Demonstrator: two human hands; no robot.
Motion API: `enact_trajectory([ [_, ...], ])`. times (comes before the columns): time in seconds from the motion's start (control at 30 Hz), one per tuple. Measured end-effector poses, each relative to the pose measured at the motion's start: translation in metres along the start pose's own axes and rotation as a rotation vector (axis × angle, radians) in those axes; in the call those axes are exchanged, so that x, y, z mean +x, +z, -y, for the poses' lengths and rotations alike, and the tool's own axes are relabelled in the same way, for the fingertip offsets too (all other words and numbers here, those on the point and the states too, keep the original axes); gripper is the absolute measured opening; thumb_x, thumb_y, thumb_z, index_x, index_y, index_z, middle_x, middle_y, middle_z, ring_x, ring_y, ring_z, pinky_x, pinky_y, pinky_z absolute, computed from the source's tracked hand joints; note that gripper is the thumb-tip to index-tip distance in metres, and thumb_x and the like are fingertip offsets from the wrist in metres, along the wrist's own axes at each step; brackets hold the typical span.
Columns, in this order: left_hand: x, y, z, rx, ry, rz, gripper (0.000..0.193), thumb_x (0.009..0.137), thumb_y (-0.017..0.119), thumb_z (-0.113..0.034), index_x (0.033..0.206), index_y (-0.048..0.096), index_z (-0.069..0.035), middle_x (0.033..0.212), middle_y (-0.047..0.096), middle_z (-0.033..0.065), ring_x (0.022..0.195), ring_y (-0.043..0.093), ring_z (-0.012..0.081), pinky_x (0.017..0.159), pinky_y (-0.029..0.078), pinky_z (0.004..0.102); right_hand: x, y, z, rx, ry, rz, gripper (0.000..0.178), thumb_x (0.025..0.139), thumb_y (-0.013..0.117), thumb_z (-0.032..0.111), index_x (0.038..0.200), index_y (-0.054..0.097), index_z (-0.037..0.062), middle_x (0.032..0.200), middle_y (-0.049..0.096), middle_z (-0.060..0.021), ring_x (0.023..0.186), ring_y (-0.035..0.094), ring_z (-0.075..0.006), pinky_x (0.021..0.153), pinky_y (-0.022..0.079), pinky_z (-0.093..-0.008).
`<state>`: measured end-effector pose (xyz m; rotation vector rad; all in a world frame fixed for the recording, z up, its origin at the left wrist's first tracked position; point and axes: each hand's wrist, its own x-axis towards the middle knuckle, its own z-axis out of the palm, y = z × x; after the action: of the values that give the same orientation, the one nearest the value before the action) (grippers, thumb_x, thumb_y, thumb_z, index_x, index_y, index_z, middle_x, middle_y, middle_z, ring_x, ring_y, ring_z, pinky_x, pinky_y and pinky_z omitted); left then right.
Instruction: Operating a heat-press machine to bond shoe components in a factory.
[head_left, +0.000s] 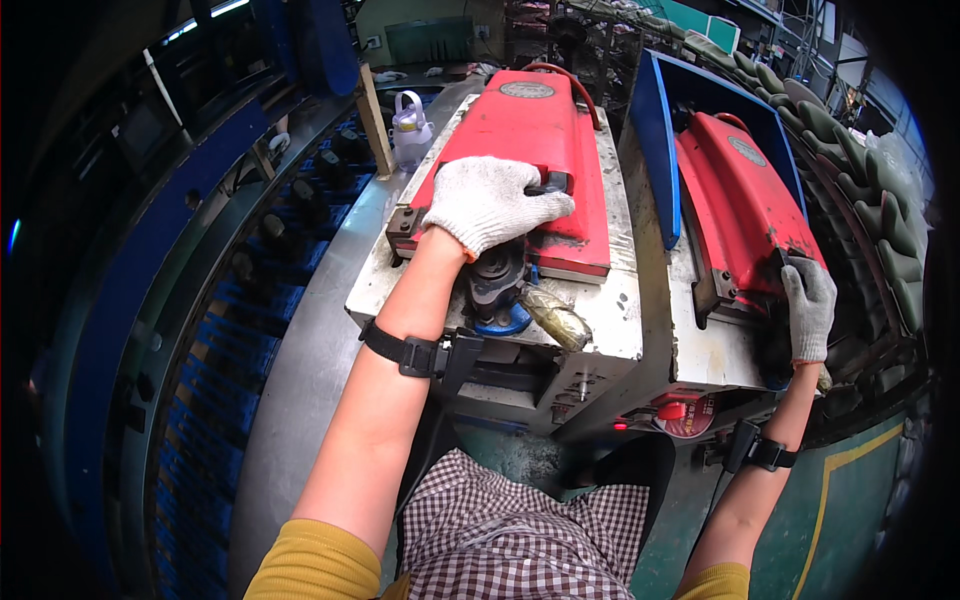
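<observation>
Red left cover at upper centre and red right cover at upper right sit on the left machine and right machine, both white. These stand side by side with little room between them. Left of them, a bare strip of steel bench curves toward the lower left. Green floor opens at lower right, marked by a yellow line. Blue panels wall in the right cover's sides, narrowing sideways room. Near centre, the gloved left hand is partly curled around the left handle, thumb set apart. At right, the gloved right hand bends its fingers against the right cover's front edge; how firmly they close cannot be told. A pale bottle stands upper left. A crumpled bundle lies near the left machine's front edge.
</observation>
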<state>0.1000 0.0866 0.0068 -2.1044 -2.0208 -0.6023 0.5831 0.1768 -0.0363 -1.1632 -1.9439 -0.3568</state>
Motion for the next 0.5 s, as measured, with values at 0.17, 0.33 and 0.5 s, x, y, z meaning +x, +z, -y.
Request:
enact_trajectory([
  [0.17,0.0,-0.0009,-0.0012,0.004,0.001,0.004,0.062,0.086,0.066,-0.073,0.089,0.079,-0.013,0.083,0.075,0.015,0.081,0.074,0.0343,0.072,0.056,0.0449,-0.0002,-0.0002,0.0007,0.004,0.032,0.006,0.02,0.096,0.075,0.025,0.104,0.076,0.0064,0.1,0.074,-0.0113,0.098,0.068,-0.0329,0.093,0.05,-0.0427],
  [0.33,-0.0002,-0.0019,-0.0023,0.003,-0.016,0.006,0.061,0.086,0.066,-0.073,0.089,0.079,-0.013,0.085,0.075,0.0149,0.082,0.075,0.0342,0.073,0.057,0.0452,-0.0002,-0.0003,-0.0006,0.007,-0.006,-0.002,0.024,0.099,0.073,0.025,0.104,0.074,0.0018,0.097,0.073,-0.014,0.095,0.069,-0.0325,0.089,0.051,-0.0416],
  [0.5,-0.0001,0.0005,-0.0002,0.002,-0.009,-0.01,0.064,0.085,0.065,-0.076,0.088,0.08,-0.014,0.084,0.076,0.0141,0.081,0.075,0.0334,0.072,0.057,0.0453,0.0006,-0.0016,0.0007,0.011,0.002,0.007,0.025,0.099,0.073,0.026,0.105,0.074,0.002,0.098,0.074,-0.014,0.096,0.069,-0.0323,0.089,0.051,-0.0419],
])
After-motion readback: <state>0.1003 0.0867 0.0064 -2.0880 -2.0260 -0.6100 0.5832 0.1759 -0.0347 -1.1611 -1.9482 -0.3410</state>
